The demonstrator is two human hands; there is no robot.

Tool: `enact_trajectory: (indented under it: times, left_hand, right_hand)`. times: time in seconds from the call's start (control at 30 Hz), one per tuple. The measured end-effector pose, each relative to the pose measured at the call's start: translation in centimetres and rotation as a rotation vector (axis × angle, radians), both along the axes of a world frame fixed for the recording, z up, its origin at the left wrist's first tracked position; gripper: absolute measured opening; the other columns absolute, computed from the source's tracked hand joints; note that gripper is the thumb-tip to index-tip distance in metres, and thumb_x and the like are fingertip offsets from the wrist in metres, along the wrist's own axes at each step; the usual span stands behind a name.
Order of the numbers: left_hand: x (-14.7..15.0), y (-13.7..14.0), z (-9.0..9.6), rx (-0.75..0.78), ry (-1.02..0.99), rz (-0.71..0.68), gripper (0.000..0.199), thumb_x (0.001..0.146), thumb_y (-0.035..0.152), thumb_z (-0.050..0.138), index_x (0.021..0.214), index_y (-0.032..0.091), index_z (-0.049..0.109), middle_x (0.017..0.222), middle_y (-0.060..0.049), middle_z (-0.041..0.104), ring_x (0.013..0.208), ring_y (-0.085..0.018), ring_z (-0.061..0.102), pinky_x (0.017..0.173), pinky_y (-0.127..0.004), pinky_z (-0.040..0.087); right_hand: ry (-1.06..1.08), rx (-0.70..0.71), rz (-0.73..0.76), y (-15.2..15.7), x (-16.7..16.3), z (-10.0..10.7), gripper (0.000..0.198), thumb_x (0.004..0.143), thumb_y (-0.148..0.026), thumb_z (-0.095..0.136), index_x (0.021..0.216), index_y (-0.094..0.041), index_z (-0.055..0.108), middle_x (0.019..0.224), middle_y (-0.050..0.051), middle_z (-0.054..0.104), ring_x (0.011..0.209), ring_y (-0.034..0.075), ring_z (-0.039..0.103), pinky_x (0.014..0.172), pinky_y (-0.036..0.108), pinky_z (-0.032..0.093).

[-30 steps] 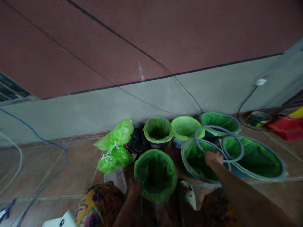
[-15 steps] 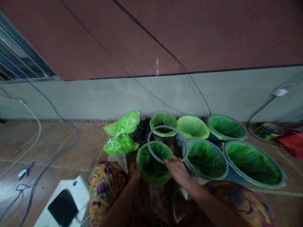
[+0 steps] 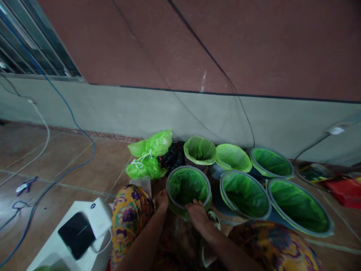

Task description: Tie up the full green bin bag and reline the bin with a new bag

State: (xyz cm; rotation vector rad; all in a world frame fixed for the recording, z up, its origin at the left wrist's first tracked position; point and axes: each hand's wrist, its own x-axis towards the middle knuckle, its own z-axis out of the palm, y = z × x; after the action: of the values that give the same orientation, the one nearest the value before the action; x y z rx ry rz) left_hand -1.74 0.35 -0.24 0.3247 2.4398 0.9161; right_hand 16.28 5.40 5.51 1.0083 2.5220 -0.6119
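In front of me stands a trash bin (image 3: 177, 210) lined with a green plastic bag (image 3: 187, 184). A grey ring (image 3: 188, 168) lies around its top, over the bag's edge. Against the bin's left side rests my left hand (image 3: 161, 200), closed at the rim, with its fingers mostly hidden. My right hand (image 3: 196, 213) grips the front of the ring, fingers lapping over into the bin's mouth. Close on the right is another bin with a grey ring (image 3: 243, 172) over its green liner.
Several green-lined bins, including a back one (image 3: 200, 150), line the wall. Left of them lie tied green bags (image 3: 148, 168) and a black bag (image 3: 172, 155). A white stand (image 3: 67, 214) carries a black tablet-like device (image 3: 76, 235). A blue cable (image 3: 75, 171) crosses the floor.
The grey ring has come down from a tilted position above the bin onto its rim. My right hand has moved left and down with it. The view has tilted.
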Motion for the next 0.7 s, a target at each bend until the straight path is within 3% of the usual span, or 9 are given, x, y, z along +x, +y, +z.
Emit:
enact_trajectory:
  times: [0.27,0.53,0.7]
  left_hand:
    - [0.6,-0.2,-0.1,0.03,-0.054,-0.036,0.026,0.087,0.024,0.054,0.082,0.016,0.079,0.091,-0.012,0.08,0.085,-0.023,0.073,0.072,-0.029,0.052]
    - [0.7,-0.3,0.3,0.001,-0.073,-0.039,0.022,0.086,0.031,0.062,0.087,0.018,0.079,0.095,-0.011,0.081,0.088,-0.023,0.075,0.073,-0.027,0.053]
    - [0.8,-0.3,0.2,-0.02,-0.086,-0.047,0.025,0.088,0.029,0.059,0.093,0.015,0.08,0.099,-0.014,0.081,0.089,-0.025,0.075,0.076,-0.031,0.052]
  right_hand:
    - [-0.026,-0.015,0.009,-0.8,0.8,-0.4,0.04,0.097,-0.011,0.039,0.122,-0.018,0.069,0.13,0.013,0.068,0.126,0.027,0.054,0.11,0.041,0.033]
    - [-0.006,0.05,0.085,-1.5,0.5,0.0,0.034,0.096,-0.01,0.04,0.113,-0.015,0.07,0.121,0.014,0.069,0.118,0.028,0.058,0.1,0.041,0.04]
    - [0.148,0.091,-0.023,-1.0,1.6,-0.4,0.034,0.096,-0.016,0.045,0.121,-0.02,0.068,0.123,0.011,0.069,0.118,0.027,0.058,0.101,0.039,0.041]
